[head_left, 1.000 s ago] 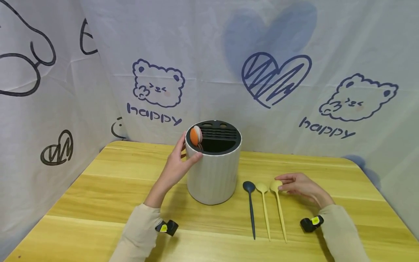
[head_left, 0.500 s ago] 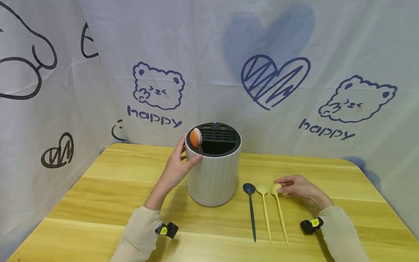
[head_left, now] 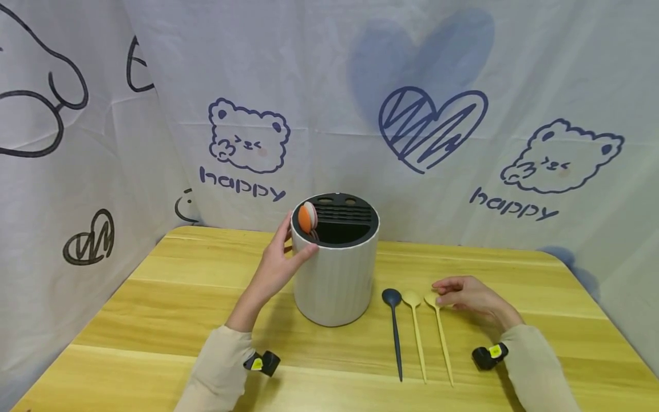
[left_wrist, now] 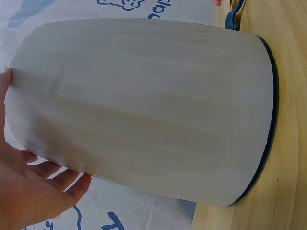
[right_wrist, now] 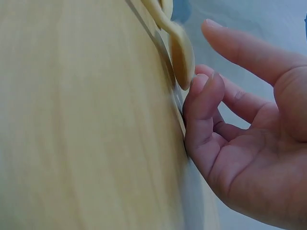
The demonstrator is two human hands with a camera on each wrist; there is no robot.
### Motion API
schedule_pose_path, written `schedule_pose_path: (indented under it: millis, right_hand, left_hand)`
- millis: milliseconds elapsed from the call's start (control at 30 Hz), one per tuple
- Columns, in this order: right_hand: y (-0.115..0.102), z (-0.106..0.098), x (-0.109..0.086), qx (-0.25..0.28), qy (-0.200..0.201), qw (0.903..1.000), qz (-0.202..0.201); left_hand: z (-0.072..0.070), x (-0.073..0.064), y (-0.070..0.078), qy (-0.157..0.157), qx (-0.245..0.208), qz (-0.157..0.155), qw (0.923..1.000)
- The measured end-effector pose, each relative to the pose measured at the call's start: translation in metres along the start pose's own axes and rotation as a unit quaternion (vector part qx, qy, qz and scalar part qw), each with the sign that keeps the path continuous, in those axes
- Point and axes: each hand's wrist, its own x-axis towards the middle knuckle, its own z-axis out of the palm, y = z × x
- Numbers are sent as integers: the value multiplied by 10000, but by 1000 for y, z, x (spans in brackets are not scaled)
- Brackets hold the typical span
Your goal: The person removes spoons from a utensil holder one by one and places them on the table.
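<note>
From where I stand, the left hand (head_left: 275, 268) is at the far left of things, curled about the upper left side of a pale ribbed container (head_left: 333, 286), thumb at the near rim and fingers spread down the side. The container stands upright on the tabletop (head_left: 170, 303). Its black lid (head_left: 337, 199) has round holes at the back, narrow slots across the middle and a wide dark compartment (head_left: 344, 233) at the front; I can't make out anything inside that. An orange-and-white macaron-shaped piece (head_left: 308, 217) stands on edge at the lid's left. To the right of the container, apart from it, lie a dark spoon (head_left: 395, 335), a middle yellow spoon (head_left: 417, 332) and a right-hand yellow spoon (head_left: 443, 337), roughly parallel, bowls away from the person, handles running nearer and slightly rightward. The right hand (head_left: 469, 296) is much the nearer hand to that last spoon, whose bowl lies just left of its fingertips. Its fingers are half bent, apparently touching the bowl's edge, the thumb held off, with no firm grip visible.
</note>
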Motion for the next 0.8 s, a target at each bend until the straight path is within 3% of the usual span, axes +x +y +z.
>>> schedule_pose_path:
  millis: [267, 600, 800]
  right_hand:
    - [-2, 0, -2, -129, 147, 9998, 35]
    - [-8, 0, -5, 451, 331, 9984, 26]
    - [-24, 2, -10, -21, 569, 9981, -229]
  left_hand:
    - [0, 0, 2, -16, -1, -15, 10000]
    - [1, -1, 2, -12, -49, -39, 10000]
    - [1, -1, 3, -6, -30, -59, 10000]
